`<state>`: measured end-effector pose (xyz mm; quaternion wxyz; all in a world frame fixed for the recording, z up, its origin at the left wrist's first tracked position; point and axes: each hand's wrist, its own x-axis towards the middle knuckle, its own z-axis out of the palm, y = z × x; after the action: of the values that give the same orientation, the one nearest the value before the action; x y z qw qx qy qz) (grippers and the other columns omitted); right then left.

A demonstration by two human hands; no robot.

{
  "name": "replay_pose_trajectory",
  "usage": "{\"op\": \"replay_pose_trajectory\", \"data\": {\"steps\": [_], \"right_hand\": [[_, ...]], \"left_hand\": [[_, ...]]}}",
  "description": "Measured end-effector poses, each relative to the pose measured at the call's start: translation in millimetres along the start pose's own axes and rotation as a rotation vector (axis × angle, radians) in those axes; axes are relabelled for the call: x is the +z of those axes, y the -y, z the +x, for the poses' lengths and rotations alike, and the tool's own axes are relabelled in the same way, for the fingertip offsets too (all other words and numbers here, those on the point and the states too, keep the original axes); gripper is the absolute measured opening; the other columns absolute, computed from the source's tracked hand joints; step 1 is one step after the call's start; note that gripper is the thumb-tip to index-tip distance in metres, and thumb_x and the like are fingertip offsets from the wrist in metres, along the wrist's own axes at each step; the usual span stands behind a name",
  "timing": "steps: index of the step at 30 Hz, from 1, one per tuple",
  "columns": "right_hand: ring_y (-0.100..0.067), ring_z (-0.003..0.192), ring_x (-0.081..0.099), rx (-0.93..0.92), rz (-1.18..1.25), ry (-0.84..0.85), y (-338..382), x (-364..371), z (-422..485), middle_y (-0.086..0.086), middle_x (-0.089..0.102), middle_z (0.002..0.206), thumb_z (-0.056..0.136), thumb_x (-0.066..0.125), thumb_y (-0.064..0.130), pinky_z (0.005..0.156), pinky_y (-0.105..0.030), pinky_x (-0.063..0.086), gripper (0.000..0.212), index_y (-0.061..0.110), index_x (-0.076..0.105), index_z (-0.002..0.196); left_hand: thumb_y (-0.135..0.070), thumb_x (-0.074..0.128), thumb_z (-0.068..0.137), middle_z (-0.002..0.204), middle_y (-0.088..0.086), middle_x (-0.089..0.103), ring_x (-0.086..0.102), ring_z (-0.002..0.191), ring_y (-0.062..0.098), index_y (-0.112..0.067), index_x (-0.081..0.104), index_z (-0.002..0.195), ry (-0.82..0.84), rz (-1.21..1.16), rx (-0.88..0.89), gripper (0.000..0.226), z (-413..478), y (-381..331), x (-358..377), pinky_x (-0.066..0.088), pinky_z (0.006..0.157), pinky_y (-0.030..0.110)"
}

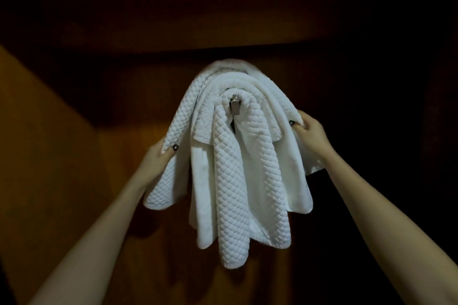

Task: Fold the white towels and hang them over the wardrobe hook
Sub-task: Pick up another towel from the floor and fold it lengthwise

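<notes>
Several white towels [230,171], some quilted and some smooth, hang draped in layers over a small metal wardrobe hook [234,104] whose tip pokes out at the centre. My left hand [158,156] grips the left edge of the outer quilted towel. On the opposite side, my right hand [311,134] holds the right edge of the outer smooth towel. Both arms reach up from below. The towel ends hang loose below the hook.
The hook is fixed to a dark brown wooden wardrobe panel [124,86]. A lighter wooden side wall [37,131] slants in on the left. The surroundings are dim, and the right side is nearly black.
</notes>
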<state>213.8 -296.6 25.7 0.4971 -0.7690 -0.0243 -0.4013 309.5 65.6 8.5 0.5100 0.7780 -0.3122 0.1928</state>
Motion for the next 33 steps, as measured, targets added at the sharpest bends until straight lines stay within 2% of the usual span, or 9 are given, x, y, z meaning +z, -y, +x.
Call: {"op": "replay_pose_trajectory", "data": {"steps": [4, 7, 11, 14, 16, 19, 21, 26, 33], "right_hand": [[-0.006, 0.116, 0.053, 0.14, 0.023, 0.219, -6.4, 5.7, -26.9, 0.017, 0.052, 0.13, 0.101, 0.046, 0.036, 0.094, -0.029, 0.045, 0.036, 0.033, 0.047, 0.137], [-0.006, 0.11, 0.056, 0.241, 0.097, 0.28, -14.5, 0.4, -48.8, 0.009, 0.052, 0.129, 0.105, 0.023, 0.043, 0.089, -0.016, 0.045, 0.042, 0.024, 0.048, 0.132], [0.008, 0.117, 0.038, 0.2, 0.163, 0.361, -27.8, -13.7, -70.5, 0.021, 0.042, 0.131, 0.105, 0.012, 0.042, 0.095, -0.009, 0.028, 0.05, 0.03, 0.039, 0.145], [0.01, 0.106, 0.052, 0.166, 0.228, 0.265, -29.4, -20.8, -83.5, 0.021, 0.056, 0.123, 0.105, 0.024, 0.042, 0.088, -0.009, 0.04, 0.043, 0.029, 0.049, 0.137], [0.003, 0.114, 0.055, 0.131, 0.259, 0.223, -27.0, -20.9, -95.8, 0.014, 0.059, 0.126, 0.103, 0.031, 0.044, 0.094, -0.014, 0.045, 0.042, 0.026, 0.051, 0.136], [-0.007, 0.135, 0.041, 0.087, 0.262, 0.176, -18.0, -15.3, -125.2, 0.005, 0.043, 0.149, 0.1, 0.039, 0.045, 0.113, -0.03, 0.035, 0.051, 0.022, 0.04, 0.146], [-0.008, 0.138, 0.035, 0.085, 0.221, 0.173, -12.8, -7.2, -156.0, 0.004, 0.036, 0.153, 0.1, 0.044, 0.041, 0.114, -0.03, 0.031, 0.053, 0.021, 0.036, 0.148], [-0.028, 0.14, 0.034, 0.088, 0.054, 0.345, -13.0, 30.4, -254.3, -0.007, 0.044, 0.143, 0.097, 0.049, 0.033, 0.117, -0.048, 0.027, 0.055, 0.015, 0.035, 0.148], [-0.022, 0.147, 0.019, 0.281, -0.046, 0.708, -5.5, 83.5, -436.4, -0.01, 0.029, 0.156, 0.101, 0.047, 0.03, 0.12, -0.041, 0.019, 0.05, 0.017, 0.035, 0.148]], "left_hand": [[-0.021, 0.037, 0.102, 0.145, 0.003, 0.042, 0.043, 0.13, 0.012, -0.012, 0.032, 0.146, 0.016, -0.164, -0.186, 0.045, -32.2, -19.5, 48.5, 0.039, 0.105, 0.03], [-0.027, 0.035, 0.103, 0.133, 0.007, 0.052, 0.053, 0.115, 0.021, -0.007, 0.047, 0.133, -0.032, -0.303, -0.412, 0.038, -54.7, -28.4, 79.8, 0.049, 0.087, 0.032], [-0.063, 0.03, 0.094, 0.116, 0.002, 0.066, 0.06, 0.113, 0.022, -0.029, 0.063, 0.111, -0.218, -0.488, -0.418, 0.05, -77.0, -30.3, 87.5, 0.046, 0.099, 0.046], [-0.057, 0.028, 0.097, 0.11, -0.006, 0.068, 0.063, 0.108, 0.014, -0.03, 0.063, 0.114, -0.286, -0.389, -0.346, 0.047, -100.1, -40.4, 91.3, 0.05, 0.092, 0.035], [-0.049, 0.031, 0.099, 0.114, -0.015, 0.065, 0.061, 0.108, 0.004, -0.033, 0.056, 0.122, -0.304, -0.32, -0.262, 0.037, -118.0, -48.3, 94.4, 0.049, 0.088, 0.023], [-0.039, 0.041, 0.099, 0.135, -0.013, 0.051, 0.052, 0.117, -0.002, -0.027, 0.046, 0.137, -0.343, -0.197, -0.19, 0.04, -145.7, -56.1, 100.4, 0.045, 0.089, 0.01], [-0.024, 0.044, 0.1, 0.137, -0.01, 0.041, 0.042, 0.122, 0.001, -0.013, 0.036, 0.144, -0.355, -0.084, -0.176, 0.046, -169.2, -62.1, 107.0, 0.037, 0.085, -0.001], [-0.021, 0.055, 0.095, 0.148, 0.005, 0.038, 0.033, 0.13, 0.005, -0.01, 0.034, 0.144, -0.26, 0.164, -0.251, 0.054, -251.1, -57.9, 114.5, 0.025, 0.106, 0.018], [-0.032, 0.052, 0.096, 0.152, 0.002, 0.03, 0.027, 0.139, 0.016, -0.02, 0.029, 0.147, -0.089, 0.336, -0.564, 0.057, -459.4, -31.9, 93.3, 0.023, 0.114, 0.031]]}}
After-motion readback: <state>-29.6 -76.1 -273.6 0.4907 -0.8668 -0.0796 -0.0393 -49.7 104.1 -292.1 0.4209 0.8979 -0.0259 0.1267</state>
